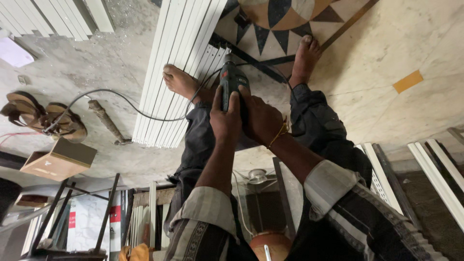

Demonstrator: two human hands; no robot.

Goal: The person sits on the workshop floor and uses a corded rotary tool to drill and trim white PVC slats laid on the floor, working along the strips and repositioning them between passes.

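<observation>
Both my hands grip a dark green power drill (232, 79), held out in front of me and pointing down and away. My left hand (224, 118) wraps its rear from the left. My right hand (261, 118), with a yellow thread at the wrist, clasps it from the right. The drill's nose sits over the end of a bundle of long white strips (176, 63) lying on the stone floor. My bare left foot (181, 82) rests against that bundle and my right foot (304, 58) stands on the patterned floor inlay. A black cable (121, 96) runs left from the drill.
A pair of brown sandals (43, 116) and a cardboard box (58, 159) lie at the left, with a rough-handled tool (106, 121) beside them. More white strips lie at the top left (53, 17) and at the right (435, 169). An orange patch (407, 81) marks the floor.
</observation>
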